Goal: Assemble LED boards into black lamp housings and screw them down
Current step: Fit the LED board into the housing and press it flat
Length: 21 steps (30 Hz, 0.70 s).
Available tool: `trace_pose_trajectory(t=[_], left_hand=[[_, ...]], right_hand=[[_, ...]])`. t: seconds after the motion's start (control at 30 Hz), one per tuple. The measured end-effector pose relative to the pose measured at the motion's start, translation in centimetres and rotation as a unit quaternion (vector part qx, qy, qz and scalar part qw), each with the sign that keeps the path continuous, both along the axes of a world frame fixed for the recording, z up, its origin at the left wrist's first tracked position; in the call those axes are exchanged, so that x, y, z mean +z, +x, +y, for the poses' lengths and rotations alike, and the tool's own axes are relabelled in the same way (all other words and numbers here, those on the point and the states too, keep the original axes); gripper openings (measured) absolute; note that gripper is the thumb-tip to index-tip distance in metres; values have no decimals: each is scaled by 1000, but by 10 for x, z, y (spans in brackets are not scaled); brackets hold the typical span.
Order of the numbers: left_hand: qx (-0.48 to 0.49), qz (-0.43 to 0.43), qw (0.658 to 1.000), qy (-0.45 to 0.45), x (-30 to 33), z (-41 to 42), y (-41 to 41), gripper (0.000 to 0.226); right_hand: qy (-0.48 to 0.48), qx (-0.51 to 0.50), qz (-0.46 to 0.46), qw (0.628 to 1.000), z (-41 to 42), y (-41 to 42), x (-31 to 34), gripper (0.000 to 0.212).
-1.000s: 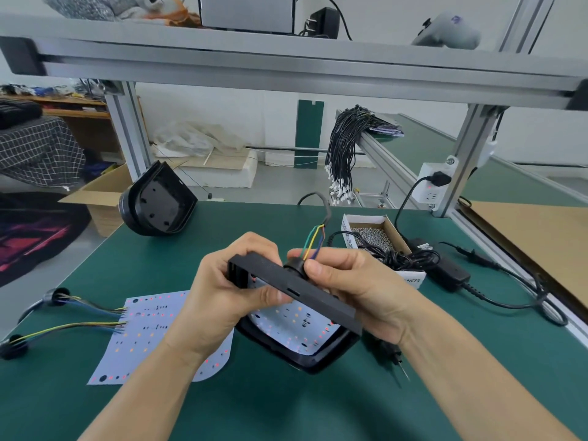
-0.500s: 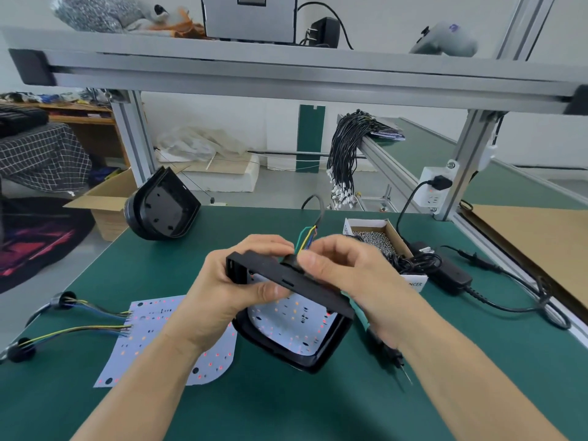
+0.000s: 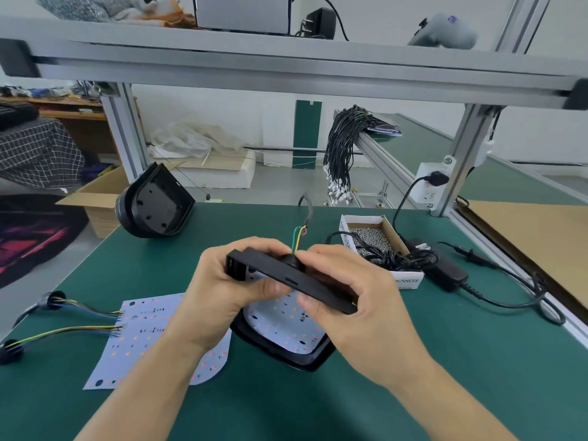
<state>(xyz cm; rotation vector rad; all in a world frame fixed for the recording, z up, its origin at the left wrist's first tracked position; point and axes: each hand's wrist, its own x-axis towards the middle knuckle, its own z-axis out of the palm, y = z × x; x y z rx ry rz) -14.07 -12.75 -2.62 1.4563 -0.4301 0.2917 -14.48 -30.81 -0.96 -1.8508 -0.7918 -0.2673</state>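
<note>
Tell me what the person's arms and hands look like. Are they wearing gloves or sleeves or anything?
No gloves and no sleeves in view. Both forearms are bare right down to the bottom edge of the picture. The left hand and the right hand are bare too, with no rings, watch or bracelet showing. The fingernails that show look short and plain.

Green surface [image 3: 445,361]. On it: spare housing [image 3: 156,202] far left; LED boards [image 3: 143,342] near left, wires [image 3: 63,332] trailing left; screw box [image 3: 375,240] right, touching black adapter [image 3: 445,268] with cable [image 3: 509,300].

White walls [image 3: 397,100], aluminium bench frame [image 3: 286,63]
</note>
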Motion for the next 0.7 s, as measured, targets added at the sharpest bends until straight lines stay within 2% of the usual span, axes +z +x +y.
trace_pose_trajectory(t=[0.13, 0.27, 0.37, 0.53, 0.7], left_hand=[[22, 2, 1000, -11, -1, 1, 0, 29], [39, 19, 999, -22, 1, -2, 4, 33], [48, 34, 998, -32, 2, -2, 10, 26], [59, 51, 996, -40, 3, 0, 15, 30], [95, 75, 990, -78, 2, 0, 17, 29]], right_hand=[[-3, 0, -19, 1000, 2, 1, 0, 29], [24, 9, 94, 995, 3, 5, 1, 37], [41, 27, 163, 985, 2, 12, 2, 40], [50, -21, 130, 990, 11, 19, 2, 39], [53, -18, 148, 987, 18, 26, 3, 36]])
